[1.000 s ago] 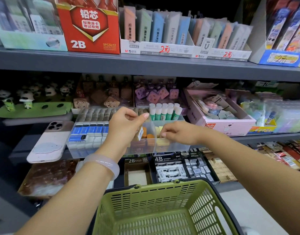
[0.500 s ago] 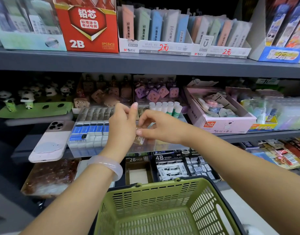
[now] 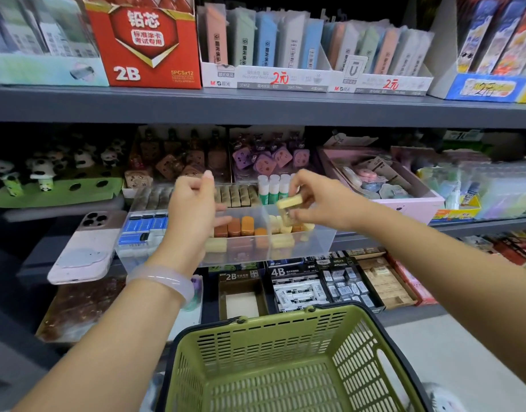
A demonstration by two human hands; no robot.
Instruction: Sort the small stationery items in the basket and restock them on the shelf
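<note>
My right hand (image 3: 318, 200) pinches a pale yellow eraser (image 3: 290, 201) and a second small piece under it, just above the right compartment of a clear plastic bin (image 3: 315, 248) on the middle shelf. The bin holds brown and orange erasers (image 3: 241, 226) in its middle and pale yellow ones on the right. My left hand (image 3: 192, 206) hovers over the bin's left part with its back to me, index finger raised and the other fingers curled; its palm side is hidden. A green basket (image 3: 285, 328) stands below my arms, and the part of its inside that I see is bare.
A phone (image 3: 86, 242) leans on the shelf at the left beside blue-labelled erasers (image 3: 143, 230). Glue sticks (image 3: 273, 188) stand behind the bin, and a pink box (image 3: 410, 203) sits to its right. Boxes marked 2B and 4B (image 3: 297, 286) fill the lower shelf.
My hands met over the bin, then parted. The right hand now lifts yellow erasers to the right, and the left hand has drawn back to the left.
</note>
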